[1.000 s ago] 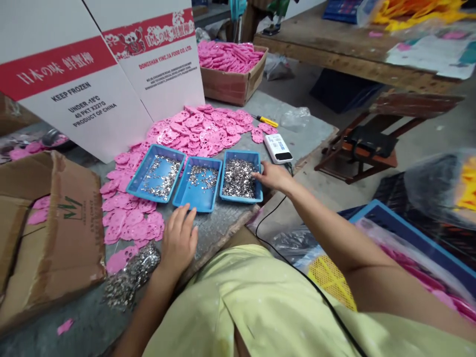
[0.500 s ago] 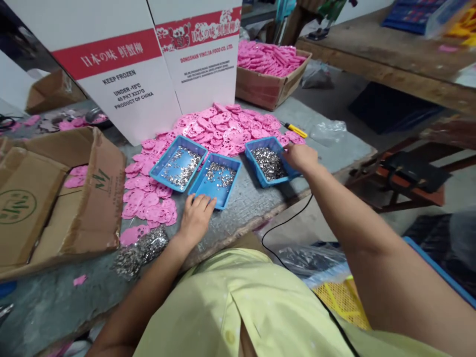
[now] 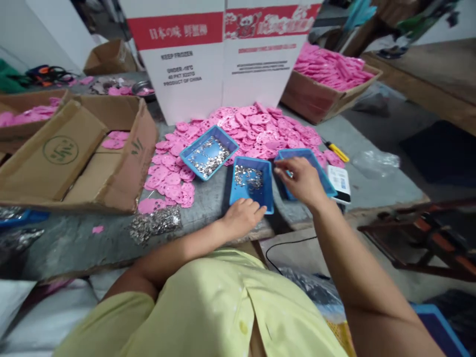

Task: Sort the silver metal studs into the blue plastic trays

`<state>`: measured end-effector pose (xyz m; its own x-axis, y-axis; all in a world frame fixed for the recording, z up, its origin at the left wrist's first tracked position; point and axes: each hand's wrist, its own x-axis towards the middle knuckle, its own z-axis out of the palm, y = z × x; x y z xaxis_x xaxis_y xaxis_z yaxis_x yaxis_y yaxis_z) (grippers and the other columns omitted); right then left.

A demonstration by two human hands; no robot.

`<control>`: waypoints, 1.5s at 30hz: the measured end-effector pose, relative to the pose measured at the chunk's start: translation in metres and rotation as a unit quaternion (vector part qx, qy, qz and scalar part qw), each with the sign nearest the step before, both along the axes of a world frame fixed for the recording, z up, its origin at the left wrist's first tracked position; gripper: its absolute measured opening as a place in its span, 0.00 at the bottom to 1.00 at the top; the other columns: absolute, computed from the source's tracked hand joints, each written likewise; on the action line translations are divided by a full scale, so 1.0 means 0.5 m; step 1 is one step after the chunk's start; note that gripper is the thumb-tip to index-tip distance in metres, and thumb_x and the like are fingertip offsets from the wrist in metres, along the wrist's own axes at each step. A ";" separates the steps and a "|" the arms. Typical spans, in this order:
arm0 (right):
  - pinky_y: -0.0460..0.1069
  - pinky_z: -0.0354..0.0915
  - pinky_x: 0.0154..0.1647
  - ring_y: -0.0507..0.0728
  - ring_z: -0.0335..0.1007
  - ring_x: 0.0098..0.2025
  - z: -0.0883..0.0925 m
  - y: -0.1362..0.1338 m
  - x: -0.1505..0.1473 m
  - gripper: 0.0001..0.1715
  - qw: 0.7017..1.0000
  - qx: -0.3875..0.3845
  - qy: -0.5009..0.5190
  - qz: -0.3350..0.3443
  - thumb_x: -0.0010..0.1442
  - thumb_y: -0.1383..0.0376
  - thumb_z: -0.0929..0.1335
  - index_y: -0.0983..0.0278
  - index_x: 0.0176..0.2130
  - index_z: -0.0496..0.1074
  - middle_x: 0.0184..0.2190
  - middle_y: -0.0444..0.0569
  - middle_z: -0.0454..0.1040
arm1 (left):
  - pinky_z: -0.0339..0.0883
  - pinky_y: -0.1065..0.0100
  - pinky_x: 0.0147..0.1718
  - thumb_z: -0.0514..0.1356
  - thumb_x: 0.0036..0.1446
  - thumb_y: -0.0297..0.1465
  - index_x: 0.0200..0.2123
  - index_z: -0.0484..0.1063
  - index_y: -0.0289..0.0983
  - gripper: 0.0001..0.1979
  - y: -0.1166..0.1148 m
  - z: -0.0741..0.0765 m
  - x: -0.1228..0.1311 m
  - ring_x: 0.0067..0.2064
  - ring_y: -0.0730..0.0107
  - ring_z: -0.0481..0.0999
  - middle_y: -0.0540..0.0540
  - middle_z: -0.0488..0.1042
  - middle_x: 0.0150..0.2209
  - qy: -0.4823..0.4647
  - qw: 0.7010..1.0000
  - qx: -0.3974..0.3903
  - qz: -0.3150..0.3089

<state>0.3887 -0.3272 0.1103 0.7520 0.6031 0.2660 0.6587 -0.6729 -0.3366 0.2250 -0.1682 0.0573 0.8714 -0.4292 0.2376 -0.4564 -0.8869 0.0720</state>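
Right hand point(image 3: 300, 181) hangs half-curled over one tray point(image 3: 323, 176), left hand point(image 3: 243, 218) loose at the tray beside it point(image 3: 241, 192), grips unclear: likely tray-positioning, next calls for level handling.

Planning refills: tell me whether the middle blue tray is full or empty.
Partly filled: the middle blue tray holds small silvery pieces toward its far end, with the nearer part bare.

White carton point(image 3: 217, 74) facing you: left red band point(image 3: 178, 31) reads "日本の味 鮮蟹柳"; below, "KEEP FROZEN", "UNDER -18°C", "40 PKT X227G", "PRODUCT OF CHINA". Right panel point(image 3: 256, 89) text too blurred. Brown box point(image 3: 128, 171) on your left: round green logo point(image 3: 60, 150), letters unclear. White device point(image 3: 340, 191) on your right: label point(image 3: 339, 182) too small to read.
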 end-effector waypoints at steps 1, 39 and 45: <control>0.61 0.69 0.52 0.68 0.74 0.46 -0.002 0.015 -0.026 0.21 0.999 0.021 0.006 0.048 0.68 0.57 0.63 0.63 0.48 0.80 0.42 0.58 0.80 | 0.71 0.60 0.41 0.47 0.73 0.26 0.55 0.77 0.33 0.20 -0.006 0.004 -0.001 0.43 0.60 0.78 0.40 0.80 0.42 -0.010 1.000 -0.013 0.008; 0.60 0.71 0.56 0.66 0.75 0.53 -0.022 0.175 -0.272 0.43 0.879 0.216 0.351 0.239 0.55 0.41 0.77 0.61 0.59 0.71 0.55 0.56 0.76 | 0.69 0.48 0.66 0.61 0.63 0.21 0.66 0.63 0.45 0.30 0.238 0.059 -0.239 0.70 0.53 0.66 0.40 0.74 0.60 -0.207 0.957 -0.195 0.061; 0.49 0.65 0.36 0.55 0.67 0.34 -0.053 0.209 -0.267 0.35 0.778 0.398 0.480 0.081 0.42 0.48 0.83 0.60 0.41 0.69 0.33 0.42 0.73 | 0.76 0.56 0.57 0.62 0.67 0.37 0.70 0.57 0.45 0.31 0.209 0.063 -0.193 0.63 0.56 0.76 0.34 0.67 0.67 -0.077 0.822 -0.535 0.178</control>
